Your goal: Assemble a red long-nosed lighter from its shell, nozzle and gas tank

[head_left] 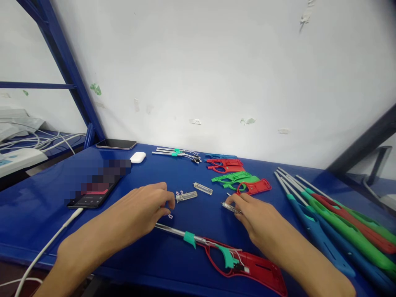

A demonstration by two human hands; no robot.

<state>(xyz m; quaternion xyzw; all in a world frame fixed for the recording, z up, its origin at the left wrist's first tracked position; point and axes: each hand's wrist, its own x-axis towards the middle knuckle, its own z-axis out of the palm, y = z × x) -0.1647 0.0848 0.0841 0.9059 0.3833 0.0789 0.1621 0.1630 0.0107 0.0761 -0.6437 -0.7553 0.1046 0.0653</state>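
My right hand pinches a clear lighter fuel tank with a metal tip, raised a little above the blue table. My left hand is low over the table, fingers curled, with a gap between thumb and forefinger. Just under its thumb is a small pale pink clip, and beyond the fingertips lie two similar clips. Two more clear fuel tanks, a near one and a far one, rest between the hands. In front lies an opened red lighter shell holding a metal tube, a teal trigger and wires.
Red, green and blue shell halves lie farther back, beside several wired metal tubes. Assembled long lighters are piled at right. At left are a phone on a white cable, a white case and another phone.
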